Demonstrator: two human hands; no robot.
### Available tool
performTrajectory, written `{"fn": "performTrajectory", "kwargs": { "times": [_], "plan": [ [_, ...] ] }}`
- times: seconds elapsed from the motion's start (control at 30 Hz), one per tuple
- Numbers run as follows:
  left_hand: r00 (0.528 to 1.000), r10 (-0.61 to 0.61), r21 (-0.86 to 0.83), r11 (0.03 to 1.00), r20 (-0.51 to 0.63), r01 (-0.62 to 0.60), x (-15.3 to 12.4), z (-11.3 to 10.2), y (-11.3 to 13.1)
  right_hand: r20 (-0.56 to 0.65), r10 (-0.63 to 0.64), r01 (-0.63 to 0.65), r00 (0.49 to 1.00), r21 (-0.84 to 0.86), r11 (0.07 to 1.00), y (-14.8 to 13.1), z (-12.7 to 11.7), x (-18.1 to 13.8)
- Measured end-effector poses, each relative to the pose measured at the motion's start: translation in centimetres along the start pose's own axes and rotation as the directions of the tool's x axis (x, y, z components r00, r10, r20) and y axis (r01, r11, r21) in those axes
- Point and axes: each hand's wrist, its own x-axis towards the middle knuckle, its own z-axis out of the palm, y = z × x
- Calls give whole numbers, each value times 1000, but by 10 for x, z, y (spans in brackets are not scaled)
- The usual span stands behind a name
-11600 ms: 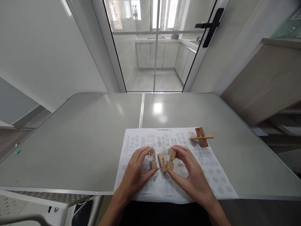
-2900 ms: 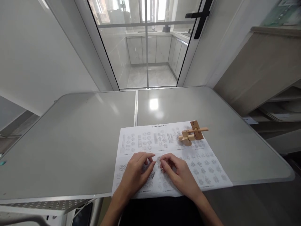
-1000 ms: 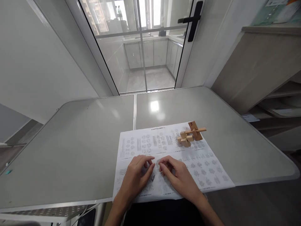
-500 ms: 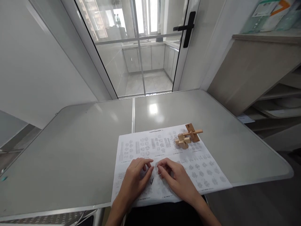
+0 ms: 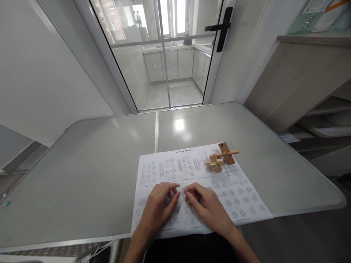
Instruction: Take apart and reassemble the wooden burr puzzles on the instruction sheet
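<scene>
A large printed sheet point(image 5: 203, 179) with rows of small diagrams lies on the table under both of my hands. My left hand point(image 5: 161, 202) rests on its near part, fingers loosely bent, with a gap between thumb and forefinger and nothing held. Facing it a little to the right, my right hand point(image 5: 204, 204) is also loosely curved, its thumb and fingertips slightly apart; I see nothing in it. Beyond my right hand, near the sheet's far right corner, stands a wooden assembly of interlocked blocks point(image 5: 216, 163), joined by a rod to crossed flat pieces point(image 5: 225, 153). Neither hand touches it.
The grey table point(image 5: 95, 175) has a metal seam point(image 5: 157, 131) across it. A glazed door with a black handle point(image 5: 223, 29) stands beyond the far edge. Wooden shelving point(image 5: 301, 84) rises at the right. A small teal object point(image 5: 7, 204) sits at the far left.
The view has shifted slightly, so everything on the table appears a little farther right. My hands keep the same pose, and the wooden assembly stays in its place on the sheet.
</scene>
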Motion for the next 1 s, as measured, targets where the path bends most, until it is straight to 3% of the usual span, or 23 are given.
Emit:
{"fn": "performTrajectory", "kwargs": {
  "times": [0.57, 0.73, 0.87, 0.93, 1.0],
  "plan": [
    [1000, 24, 7, 1000, -2, -24, -1, 1, 1, -1, -2, 2, 1000, 1, 1000, 1, 2, 1],
    [1000, 23, 6, 1000, 0, -23, -1, 1, 1, -26, 68, -62, 997, 198, 978, -1, -8, -6],
    [1000, 26, 2, 1000, 12, -26, -1, 1, 0, -304, 176, -112, 936, 216, 970, 8, -49, -17],
    [999, 33, 1, 999, 13, -33, -2, 1, 0, -503, 199, -111, 841, 200, 974, 14, -75, -18],
    [999, 40, 0, 999, 13, -40, -2, 1, 0, -629, 196, -117, 752, 165, 979, 20, -98, -14]
  ]
}}
